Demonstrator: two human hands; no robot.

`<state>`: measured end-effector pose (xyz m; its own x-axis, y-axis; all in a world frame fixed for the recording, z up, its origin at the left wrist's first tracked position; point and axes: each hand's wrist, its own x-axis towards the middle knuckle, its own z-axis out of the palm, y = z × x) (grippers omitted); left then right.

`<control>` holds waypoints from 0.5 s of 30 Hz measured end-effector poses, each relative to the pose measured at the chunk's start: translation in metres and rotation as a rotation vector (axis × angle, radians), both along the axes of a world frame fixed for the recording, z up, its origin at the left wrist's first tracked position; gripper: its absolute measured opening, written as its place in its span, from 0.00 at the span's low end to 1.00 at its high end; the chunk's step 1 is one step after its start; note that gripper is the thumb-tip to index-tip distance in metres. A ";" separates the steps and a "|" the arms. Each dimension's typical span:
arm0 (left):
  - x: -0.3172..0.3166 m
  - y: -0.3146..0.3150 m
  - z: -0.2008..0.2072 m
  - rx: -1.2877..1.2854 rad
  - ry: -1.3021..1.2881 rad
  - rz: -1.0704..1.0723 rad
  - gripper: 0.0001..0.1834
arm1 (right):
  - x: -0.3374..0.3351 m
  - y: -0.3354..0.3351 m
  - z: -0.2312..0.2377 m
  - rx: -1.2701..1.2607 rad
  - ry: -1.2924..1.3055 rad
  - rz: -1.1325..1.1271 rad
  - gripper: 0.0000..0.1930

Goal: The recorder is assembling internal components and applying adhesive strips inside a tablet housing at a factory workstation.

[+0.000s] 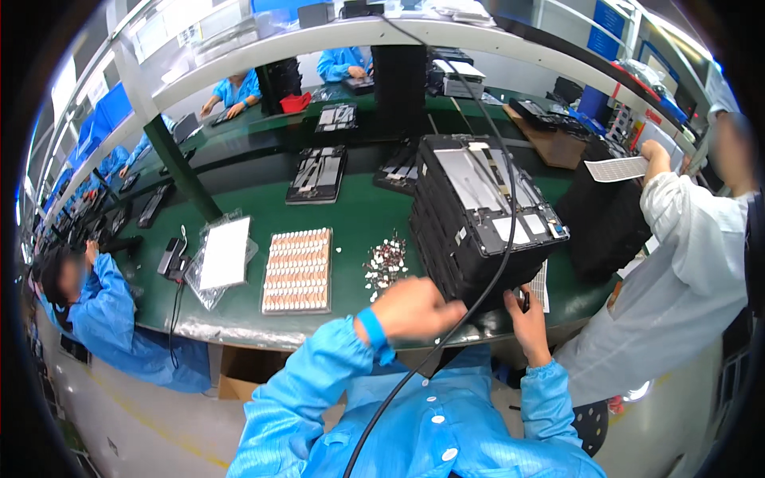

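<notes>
My left hand (418, 309), with a blue strap at the wrist, hovers above the front edge of the green table. Its fingers look curled in, slightly smeared by motion; whatever they hold is hidden. Against the lower right of a tall stack of black device housings (446, 227), my right hand (529, 325) has thumb and fingers bent around a small dark thing (523, 301) that I cannot make out. The stack's top unit shows grey metal plates and ribbon cables. Left of it lie a pile of small white, dark and red scraps (386, 264) and a tray of white-and-copper parts (296, 272).
A black cable (498, 143) hangs across the stack and down past my hands. White sheets (225, 252) on plastic wrap lie farther left. At right, a white-sleeved person holds a label sheet (617, 169) by another black stack (603, 219). Other housings (317, 174) lie beyond.
</notes>
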<state>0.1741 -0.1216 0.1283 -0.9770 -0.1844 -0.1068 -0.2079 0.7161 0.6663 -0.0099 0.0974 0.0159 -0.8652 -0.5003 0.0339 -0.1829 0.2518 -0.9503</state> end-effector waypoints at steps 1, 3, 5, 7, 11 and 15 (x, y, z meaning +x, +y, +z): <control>0.016 0.008 0.018 0.247 0.052 -0.224 0.35 | 0.004 -0.005 0.003 -0.037 0.008 0.047 0.31; 0.029 0.022 0.040 0.382 0.123 -0.566 0.34 | 0.011 -0.003 0.006 -0.032 0.004 0.033 0.31; 0.039 0.039 0.056 0.787 0.346 -0.555 0.33 | 0.009 -0.006 0.009 0.017 -0.016 0.013 0.31; 0.039 0.030 0.059 0.889 0.702 -0.419 0.32 | 0.012 -0.004 0.010 -0.032 0.060 0.071 0.31; 0.014 -0.021 0.076 0.512 1.418 0.099 0.26 | 0.014 0.006 0.000 0.017 0.023 -0.037 0.30; -0.023 -0.071 0.045 -0.011 1.127 0.412 0.13 | 0.044 0.014 0.017 0.001 -0.190 -0.062 0.30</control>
<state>0.1513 -0.1927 0.1730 -0.3871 -0.5007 0.7742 0.2731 0.7397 0.6150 0.0344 0.1113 0.0332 -0.8850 -0.4461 -0.1335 0.0158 0.2579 -0.9660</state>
